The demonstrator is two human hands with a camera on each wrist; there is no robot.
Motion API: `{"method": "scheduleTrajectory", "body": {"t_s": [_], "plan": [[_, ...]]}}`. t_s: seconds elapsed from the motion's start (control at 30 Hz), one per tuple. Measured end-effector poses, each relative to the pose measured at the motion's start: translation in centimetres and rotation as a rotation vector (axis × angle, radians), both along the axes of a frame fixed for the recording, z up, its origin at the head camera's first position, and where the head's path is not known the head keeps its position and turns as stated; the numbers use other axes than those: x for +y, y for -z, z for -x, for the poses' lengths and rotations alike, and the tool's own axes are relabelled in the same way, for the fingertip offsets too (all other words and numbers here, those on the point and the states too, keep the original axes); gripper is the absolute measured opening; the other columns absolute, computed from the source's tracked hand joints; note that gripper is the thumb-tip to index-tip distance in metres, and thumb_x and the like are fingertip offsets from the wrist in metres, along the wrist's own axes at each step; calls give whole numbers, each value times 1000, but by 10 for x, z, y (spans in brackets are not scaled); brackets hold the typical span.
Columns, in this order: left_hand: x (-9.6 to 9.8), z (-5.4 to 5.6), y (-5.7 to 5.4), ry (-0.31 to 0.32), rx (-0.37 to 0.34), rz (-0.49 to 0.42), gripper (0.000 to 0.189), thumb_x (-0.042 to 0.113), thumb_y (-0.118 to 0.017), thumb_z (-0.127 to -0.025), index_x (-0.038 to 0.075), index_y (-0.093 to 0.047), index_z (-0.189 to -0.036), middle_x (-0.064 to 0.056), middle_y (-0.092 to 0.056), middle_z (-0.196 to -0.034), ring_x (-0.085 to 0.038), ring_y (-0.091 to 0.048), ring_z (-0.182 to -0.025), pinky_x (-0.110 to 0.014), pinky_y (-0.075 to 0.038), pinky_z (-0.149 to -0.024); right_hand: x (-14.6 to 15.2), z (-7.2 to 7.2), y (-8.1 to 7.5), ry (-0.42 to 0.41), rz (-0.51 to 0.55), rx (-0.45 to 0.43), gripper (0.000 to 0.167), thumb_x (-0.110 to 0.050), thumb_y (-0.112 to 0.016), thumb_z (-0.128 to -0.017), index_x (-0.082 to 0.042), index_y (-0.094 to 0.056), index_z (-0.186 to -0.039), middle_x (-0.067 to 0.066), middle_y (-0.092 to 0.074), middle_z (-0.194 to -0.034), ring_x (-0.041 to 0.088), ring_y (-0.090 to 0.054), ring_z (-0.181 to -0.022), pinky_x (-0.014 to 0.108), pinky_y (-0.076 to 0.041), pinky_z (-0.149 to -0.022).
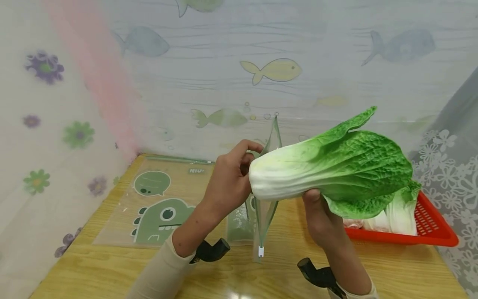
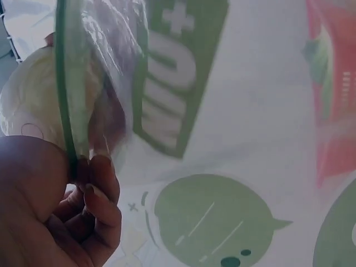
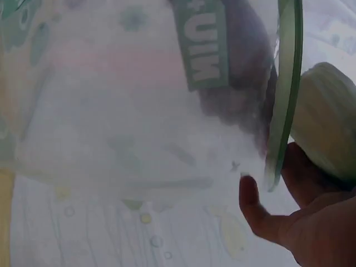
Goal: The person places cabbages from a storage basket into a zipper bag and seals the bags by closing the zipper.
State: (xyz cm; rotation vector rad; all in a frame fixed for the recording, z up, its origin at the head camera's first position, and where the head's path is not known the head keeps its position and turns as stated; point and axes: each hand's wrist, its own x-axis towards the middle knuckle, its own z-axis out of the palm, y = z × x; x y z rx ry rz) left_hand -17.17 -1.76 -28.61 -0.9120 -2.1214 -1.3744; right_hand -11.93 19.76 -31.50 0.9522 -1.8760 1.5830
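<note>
My right hand (image 1: 323,220) holds a Chinese cabbage (image 1: 332,170) from below, its thumb against the white stalk and its green leaves toward the right. The stalk end is at the mouth of a clear zip bag (image 2: 250,111), whose parted green edges run upright behind it. With bent fingers, my left hand (image 1: 229,178) pinches one green edge, as the left wrist view shows. A white slider (image 1: 261,251) sits low on the bag's mouth. Seen from the right wrist, the cabbage's pale stalk (image 3: 325,119) lies just beyond the green edge.
Flat on the wooden table at left lies another clear zip bag (image 1: 160,216) with a green dinosaur print. A red basket (image 1: 442,228) on the right contains another white-stalked cabbage (image 1: 403,211) and pinkish items partly hidden by my hand. A fish-print curtain (image 1: 216,74) hangs behind the table.
</note>
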Motion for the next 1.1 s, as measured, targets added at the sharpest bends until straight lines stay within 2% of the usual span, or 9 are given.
{"method": "scheduleTrajectory", "body": {"t_s": [0.13, 0.3, 0.47, 0.57, 0.67, 0.8, 0.87, 1.0, 1.1], "plan": [[-5, 2, -2, 21, 7, -15, 19, 9, -63, -107, 4, -63, -126, 6, -62, -68, -3, -52, -51, -28, -48, -56, -1, -2, 0, 206, -57, 66, 53, -57, -43, -110, -20, -40, -148, -14, -45, -136, 4, -42, -129, 21, -29, -110], [-11, 4, -5, -37, 73, -30, 15, 8, -65, -106, 5, -67, -121, 8, -54, -63, -4, -46, -50, -29, -44, -54, -8, 8, -12, 244, -6, 193, 57, -51, -61, -106, 1, -57, -128, -8, -61, -118, 7, -57, -111, 23, -42, -99], [-13, 1, -5, -94, 170, -32, 12, 7, -64, -106, 5, -68, -117, 7, -51, -62, -4, -44, -50, -29, -42, -53, -15, 14, -18, 429, -231, 399, 58, -48, -65, -105, 8, -61, -118, 12, -68, -106, 23, -65, -105, 27, -44, -105], [-10, -2, -5, -116, 245, -13, 11, 6, -64, -105, 5, -66, -116, 6, -53, -64, -3, -48, -52, -26, -44, -53, -18, 15, -17, 411, -290, 355, 55, -48, -70, -102, 2, -64, -125, 13, -70, -109, 23, -68, -105, 26, -48, -103], [-6, -4, -6, -132, 302, -14, 11, 4, -64, -104, 4, -65, -115, 4, -54, -65, -4, -49, -52, -25, -44, -53, -19, 15, -16, 356, -263, 224, 59, -33, -85, -91, 1, -62, -133, 11, -71, -117, 18, -69, -109, 22, -50, -99], [-5, -3, -7, -152, 327, -42, 8, 4, -64, -104, 5, -65, -112, 4, -52, -63, -5, -44, -51, -26, -40, -50, -21, 12, -17, 439, -304, 108, 70, -10, -93, -76, -1, -58, -136, 9, -68, -122, 21, -67, -111, 23, -49, -97], [-5, -3, -6, -153, 322, -52, 7, 6, -64, -105, 5, -65, -111, 4, -51, -63, -5, -43, -50, -26, -39, -49, -21, 12, -16, 472, -303, 74, 70, -9, -95, -73, -2, -60, -134, 6, -71, -118, 18, -70, -107, 21, -52, -91], [-7, -5, -8, -134, 276, -68, 4, 6, -64, -103, 7, -66, -107, 4, -49, -65, -6, -43, -52, -27, -39, -51, -17, 14, -15, 463, -291, 93, 68, -16, -95, -75, -2, -61, -133, 6, -71, -116, 15, -69, -107, 20, -52, -92], [-14, -9, -12, -112, 221, -76, 4, 4, -65, -100, 7, -66, -103, 0, -50, -73, -9, -46, -59, -27, -44, -55, -10, 15, -12, 346, -210, 142, 74, -31, -94, -79, 4, -60, -135, 8, -70, -122, 16, -67, -115, 24, -51, -100]]}}
